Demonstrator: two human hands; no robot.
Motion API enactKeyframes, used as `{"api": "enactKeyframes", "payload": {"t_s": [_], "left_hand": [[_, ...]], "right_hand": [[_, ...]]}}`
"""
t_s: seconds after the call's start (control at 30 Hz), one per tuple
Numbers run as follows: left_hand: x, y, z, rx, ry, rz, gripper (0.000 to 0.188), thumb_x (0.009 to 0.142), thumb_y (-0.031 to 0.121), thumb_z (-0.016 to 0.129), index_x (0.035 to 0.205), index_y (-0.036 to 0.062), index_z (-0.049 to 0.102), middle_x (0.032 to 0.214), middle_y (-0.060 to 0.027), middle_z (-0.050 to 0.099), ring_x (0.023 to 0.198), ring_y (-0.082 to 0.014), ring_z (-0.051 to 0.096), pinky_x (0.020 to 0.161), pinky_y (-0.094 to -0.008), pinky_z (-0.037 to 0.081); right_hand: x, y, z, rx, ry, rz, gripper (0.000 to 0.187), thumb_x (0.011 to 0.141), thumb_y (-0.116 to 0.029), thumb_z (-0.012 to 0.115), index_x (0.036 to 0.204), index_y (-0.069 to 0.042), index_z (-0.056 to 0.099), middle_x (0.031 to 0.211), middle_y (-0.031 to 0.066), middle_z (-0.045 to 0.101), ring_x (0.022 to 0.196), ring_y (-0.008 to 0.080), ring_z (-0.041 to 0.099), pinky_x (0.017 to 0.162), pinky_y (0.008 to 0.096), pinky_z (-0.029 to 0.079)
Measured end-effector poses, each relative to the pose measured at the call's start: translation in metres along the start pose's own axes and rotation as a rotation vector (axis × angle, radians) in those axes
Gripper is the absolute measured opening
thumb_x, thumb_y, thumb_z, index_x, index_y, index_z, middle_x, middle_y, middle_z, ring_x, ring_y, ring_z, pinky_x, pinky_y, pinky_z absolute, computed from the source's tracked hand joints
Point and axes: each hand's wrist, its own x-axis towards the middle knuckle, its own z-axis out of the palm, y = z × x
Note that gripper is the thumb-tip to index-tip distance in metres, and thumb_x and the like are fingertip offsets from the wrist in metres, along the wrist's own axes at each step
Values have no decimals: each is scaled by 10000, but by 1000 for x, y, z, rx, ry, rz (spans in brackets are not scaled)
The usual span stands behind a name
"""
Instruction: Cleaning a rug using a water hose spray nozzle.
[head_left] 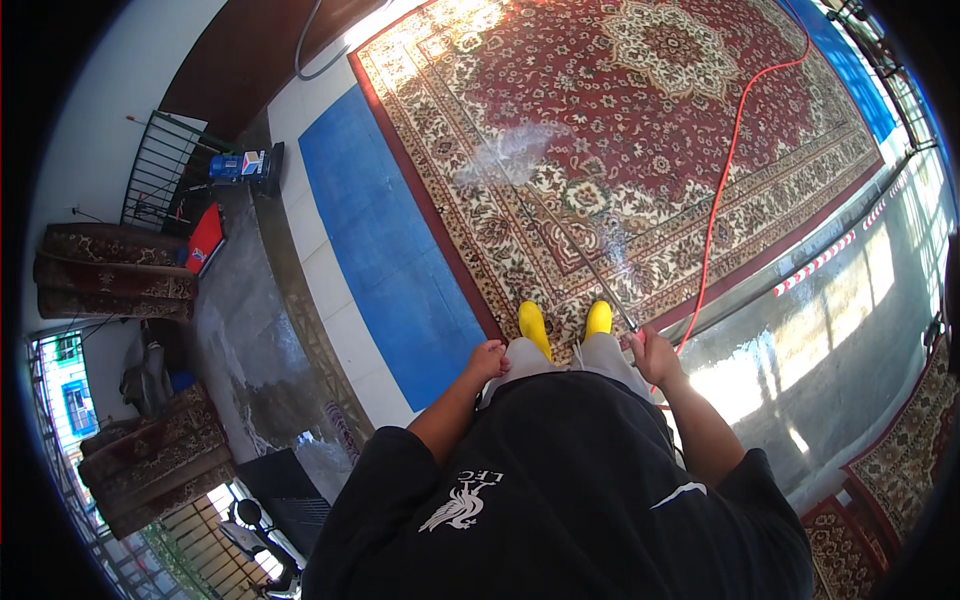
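A large dark red rug (560, 90) with a cream floral pattern lies spread out in front of me, and my yellow boots (532, 325) stand on its near edge. My right hand (655, 357) is closed around the handle end of a long thin spray lance (592, 268), beside my right thigh. The lance slants forward and left over the rug, and a white mist of water (515, 152) shows past its far end. Close to my left thigh, my left hand (488, 360) is curled into a loose fist with nothing visible in it.
An orange-red hose (713, 215) runs across the rug's right part toward my right side. Blue flooring (375, 230) borders the rug on the left. Further left are a blue motor machine (235, 166), a red panel (205, 240) and rugs hung over rails (115, 272). More rugs (905, 440) lie at right.
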Motion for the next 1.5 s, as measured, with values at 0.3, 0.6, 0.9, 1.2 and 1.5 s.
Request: {"api": "enactKeyframes", "payload": {"t_s": [0.3,0.6,0.9,1.2,1.5], "left_hand": [[3,26,7,94,127,-57,404,917,267,468,1274,82,428,813,-76,618,691,-184,608,616,-342,487],[35,58,50,228,130,130,327,899,192,482,1195,54,507,745,-64,625,667,-156,588,605,-307,477],[35,115,48,82,126,158,288,903,213,502,1146,64,545,760,-44,614,618,-116,532,576,-267,455],[96,113,0,131,122,26,306,902,198,503,1155,31,549,757,-63,622,596,-140,555,540,-281,457],[129,248,-61,-43,112,53,300,907,195,491,1145,18,530,737,-60,604,582,-141,561,523,-296,468]], "right_hand": [[-87,113,-31,56,-60,178,398,864,-414,527,859,-17,507,716,238,594,738,441,577,636,471,453],[-204,199,-59,-135,-145,456,419,850,-447,531,878,-29,543,777,230,615,787,421,591,675,469,466],[-137,193,-70,-42,-51,377,406,845,-426,554,819,-22,534,717,218,608,729,416,593,636,451,466],[-2,102,-84,26,28,298,403,853,-409,556,771,-16,514,645,202,570,653,405,565,592,431,437],[134,5,-99,-69,-1,281,451,871,-453,504,861,-2,526,743,259,586,789,451,568,659,484,440]]}}
